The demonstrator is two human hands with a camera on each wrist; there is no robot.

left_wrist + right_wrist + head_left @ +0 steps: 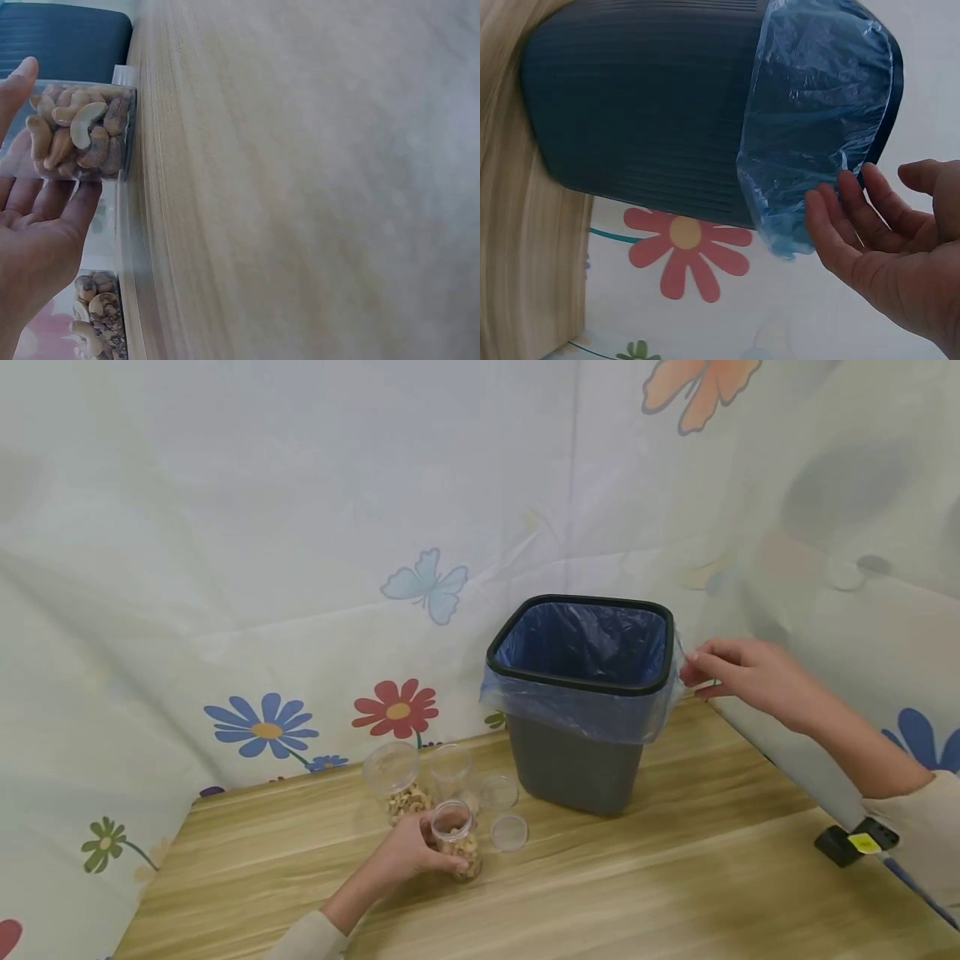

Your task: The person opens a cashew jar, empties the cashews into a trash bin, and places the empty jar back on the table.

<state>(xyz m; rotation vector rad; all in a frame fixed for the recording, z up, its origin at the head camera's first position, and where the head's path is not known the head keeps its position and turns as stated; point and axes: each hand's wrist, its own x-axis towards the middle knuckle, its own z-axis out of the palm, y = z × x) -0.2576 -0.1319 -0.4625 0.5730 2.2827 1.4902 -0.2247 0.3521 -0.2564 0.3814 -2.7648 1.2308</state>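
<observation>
My left hand (408,852) grips a clear open-topped jar of cashews (467,850) low over the wooden table. The left wrist view shows the thumb and fingers on either side of this jar, with whole cashews (75,127) pressed against its wall. On the right, my right hand (750,677) is beside the rim of a grey waste bin (573,772). Its fingertips touch or nearly touch the folded-over edge of a blue bin bag (810,127). The fingers (847,232) are loosely bent, the thumb stands apart, and nothing is pinched between them.
Behind the left hand stand two more clear jars, one a wide jar (392,767) with nuts inside, the other a narrower jar (452,763). Two round clear lids, a nearer lid (510,832) and a farther lid (500,792), lie by the bin. A flower-printed sheet (300,568) hangs behind the table (600,893).
</observation>
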